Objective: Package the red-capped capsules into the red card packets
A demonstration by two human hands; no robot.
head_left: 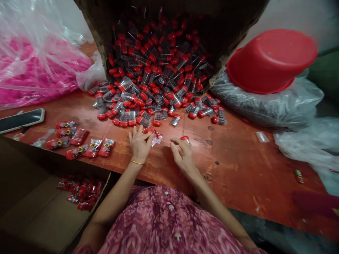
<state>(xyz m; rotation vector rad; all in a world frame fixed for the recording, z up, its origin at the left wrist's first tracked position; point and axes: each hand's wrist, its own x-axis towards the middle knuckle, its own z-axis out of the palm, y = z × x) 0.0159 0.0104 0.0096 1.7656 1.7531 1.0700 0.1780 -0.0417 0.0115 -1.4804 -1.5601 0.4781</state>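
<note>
My left hand (140,144) is over the table, thumb and forefinger closed on a small red-and-clear plastic wrapper (156,137), the other fingers raised. To its right, my right hand (182,154) has curled fingers around a small clear container with a red cap (185,139), which is partly hidden by the hand. Just beyond both hands lies a heap of similar red-capped containers (157,118), with dark contents. They spill from a tipped cardboard box (99,42). Left of my left hand are several filled red packets (93,148).
Below the table's left edge, an open carton (34,201) contains more red packets (82,192). A phone (22,120) and a bag of pink pieces (39,70) are at left. At right, a red tub (272,60) sits upside down on a filled plastic bag (265,106).
</note>
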